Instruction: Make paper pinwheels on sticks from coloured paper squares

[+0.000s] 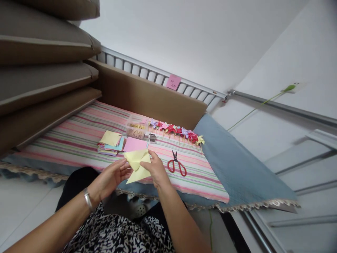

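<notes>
A pale yellow paper square [143,173], cut in from its corners and partly folded over, is held up above the striped cloth. My right hand [157,169] pinches it at the right side, thumb on top. At its left edge is my left hand [112,177], palm turned up, its thumb near a corner and its fingers partly behind the paper. Red-handled scissors [177,163] lie on the cloth to the right, blades slightly apart. A pink paper sheet [134,144] and a stack of coloured paper [110,140] lie just beyond my hands.
A clear plastic box [137,127] holds thin sticks. Beside it is a small dark object [152,137]. Finished paper pinwheels [171,129] on sticks lie in a row near the brown board [147,93]. Stacked padded panels [47,77] stand at left; a pink note [173,82] hangs on the rail.
</notes>
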`<action>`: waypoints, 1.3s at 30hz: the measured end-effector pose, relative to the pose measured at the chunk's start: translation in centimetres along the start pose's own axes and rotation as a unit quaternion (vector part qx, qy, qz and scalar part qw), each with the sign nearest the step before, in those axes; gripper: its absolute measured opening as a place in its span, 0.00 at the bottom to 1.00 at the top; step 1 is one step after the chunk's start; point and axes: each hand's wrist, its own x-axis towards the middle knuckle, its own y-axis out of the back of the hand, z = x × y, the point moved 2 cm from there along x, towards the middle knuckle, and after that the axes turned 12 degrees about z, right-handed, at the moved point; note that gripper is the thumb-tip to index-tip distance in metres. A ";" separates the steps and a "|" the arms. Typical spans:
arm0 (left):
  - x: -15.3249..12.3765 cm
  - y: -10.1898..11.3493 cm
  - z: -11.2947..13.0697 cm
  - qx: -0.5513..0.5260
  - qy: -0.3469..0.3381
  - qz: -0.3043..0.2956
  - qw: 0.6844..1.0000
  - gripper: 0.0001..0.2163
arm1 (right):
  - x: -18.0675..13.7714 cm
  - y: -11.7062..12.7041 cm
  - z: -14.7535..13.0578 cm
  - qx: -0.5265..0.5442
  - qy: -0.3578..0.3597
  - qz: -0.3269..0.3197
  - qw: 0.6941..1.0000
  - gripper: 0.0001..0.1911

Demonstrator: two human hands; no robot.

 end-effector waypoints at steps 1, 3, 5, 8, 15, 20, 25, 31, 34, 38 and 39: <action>-0.1 -0.2 -0.4 -0.010 -0.014 0.005 1.000 0.10 | 0.0 -0.3 0.3 0.007 0.006 0.016 1.000 0.33; -0.1 -0.6 -1.0 -0.002 -0.049 0.022 0.999 0.11 | -0.2 -0.8 0.8 0.016 0.021 0.049 0.998 0.33; -0.1 -1.2 -1.3 0.024 -0.069 0.042 0.996 0.14 | -0.3 -1.3 1.2 0.014 0.035 0.076 0.996 0.33; 0.1 -1.7 -1.2 0.049 -0.074 0.070 0.994 0.17 | -0.5 -1.5 1.4 -0.003 0.045 0.092 0.995 0.32; 0.1 -1.7 -1.2 0.063 -0.060 0.087 0.992 0.15 | -0.8 -1.3 1.5 0.028 0.030 0.076 0.996 0.31; 0.1 -1.9 -1.0 0.075 -0.068 0.118 0.988 0.13 | -0.9 -1.6 1.5 0.035 0.025 0.071 0.997 0.30; 0.0 -1.8 -0.3 0.106 -0.070 0.125 0.984 0.10 | -0.9 -1.5 1.2 0.022 0.025 0.054 0.998 0.31; 0.0 -1.1 0.9 0.123 -0.078 0.149 0.978 0.08 | -2.9 1.6 1.2 -0.155 0.263 0.106 0.946 0.21; 0.0 -1.0 1.4 0.128 -0.081 0.161 0.975 0.07 | -4.6 2.9 1.7 -0.254 0.410 0.083 0.872 0.17; 0.1 -1.2 1.4 0.136 -0.081 0.161 0.974 0.06 | -5.6 3.2 2.3 -0.322 0.481 0.055 0.814 0.17; 0.1 -1.3 1.4 0.138 -0.081 0.158 0.974 0.06 | -5.6 3.0 2.3 -0.331 0.488 0.052 0.806 0.17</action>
